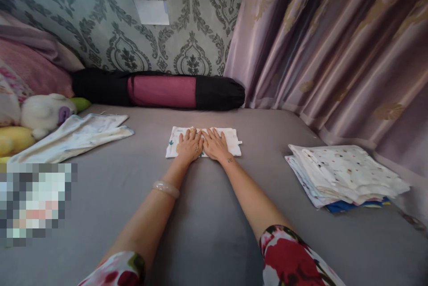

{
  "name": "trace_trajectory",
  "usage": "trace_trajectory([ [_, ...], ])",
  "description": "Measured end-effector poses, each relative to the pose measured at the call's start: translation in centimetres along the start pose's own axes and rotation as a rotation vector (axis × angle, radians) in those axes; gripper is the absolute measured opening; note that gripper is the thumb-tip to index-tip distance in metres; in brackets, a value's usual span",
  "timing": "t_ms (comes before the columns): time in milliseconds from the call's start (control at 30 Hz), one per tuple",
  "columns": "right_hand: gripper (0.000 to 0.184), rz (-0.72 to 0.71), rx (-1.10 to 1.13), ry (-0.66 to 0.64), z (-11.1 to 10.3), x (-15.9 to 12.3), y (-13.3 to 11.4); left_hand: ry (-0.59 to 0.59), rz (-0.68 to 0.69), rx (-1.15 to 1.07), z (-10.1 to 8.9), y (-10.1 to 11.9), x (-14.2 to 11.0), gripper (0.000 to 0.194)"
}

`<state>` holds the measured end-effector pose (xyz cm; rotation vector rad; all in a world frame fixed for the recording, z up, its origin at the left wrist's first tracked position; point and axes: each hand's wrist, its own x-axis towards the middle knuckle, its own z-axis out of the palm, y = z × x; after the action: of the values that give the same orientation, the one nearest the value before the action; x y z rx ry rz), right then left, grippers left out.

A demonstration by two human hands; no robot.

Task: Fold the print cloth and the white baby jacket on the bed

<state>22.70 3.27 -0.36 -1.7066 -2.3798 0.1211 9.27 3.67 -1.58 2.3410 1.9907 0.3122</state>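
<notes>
A white garment with a small print (pixel 233 138) lies folded into a flat rectangle on the grey sheet, a small tag sticking out at its right end. My left hand (pixel 190 145) rests flat on the left half of the cloth, fingers spread. Beside it, my right hand (pixel 215 144) presses palm down on the middle and right part, its fingers stretched out too. The two hands nearly touch at the thumbs and cover the cloth's centre. Neither hand grasps anything.
A stack of folded cloths (pixel 351 174) lies at the right. Pale trousers (pixel 80 136) are spread at the left, beside a white plush toy (pixel 47 112). A black and maroon roll-shaped bag (pixel 162 92) lies along the wall. Curtains (pixel 287 45) hang at the right.
</notes>
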Motion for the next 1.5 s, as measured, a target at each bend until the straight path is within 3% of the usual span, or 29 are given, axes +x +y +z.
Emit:
trace_trajectory([
  [233,0.05,0.0,0.021,0.003,-0.2,0.0,0.2,-0.005,0.004,0.021,-0.8,0.1,0.0,0.055],
  [433,0.05,0.006,-0.007,0.087,-0.8,-0.3,0.0,0.156,0.013,0.044,-1.2,0.6,-0.4,0.053],
  [567,0.05,0.011,-0.007,0.066,-0.1,-0.4,-0.2,0.07,0.018,0.041,-0.5,0.7,-0.6,0.054],
  [800,0.048,0.016,-0.005,0.066,0.2,-0.4,-0.2,0.043,0.011,0.057,-0.2,0.6,-0.5,0.055],
  [1033,0.051,0.12,-0.022,0.165,-0.2,-0.5,0.2,0.208,-0.054,0.071,-0.2,0.2,-0.4,0.06],
  [1200,0.049,0.166,-0.026,0.134,0.4,-0.5,0.4,0.137,-0.097,0.051,0.5,-0.3,-0.3,0.06],
  [1500,0.051,0.19,-0.015,0.111,-0.1,-0.3,0.8,0.142,-0.117,0.041,0.1,-0.4,-0.2,0.061],
])
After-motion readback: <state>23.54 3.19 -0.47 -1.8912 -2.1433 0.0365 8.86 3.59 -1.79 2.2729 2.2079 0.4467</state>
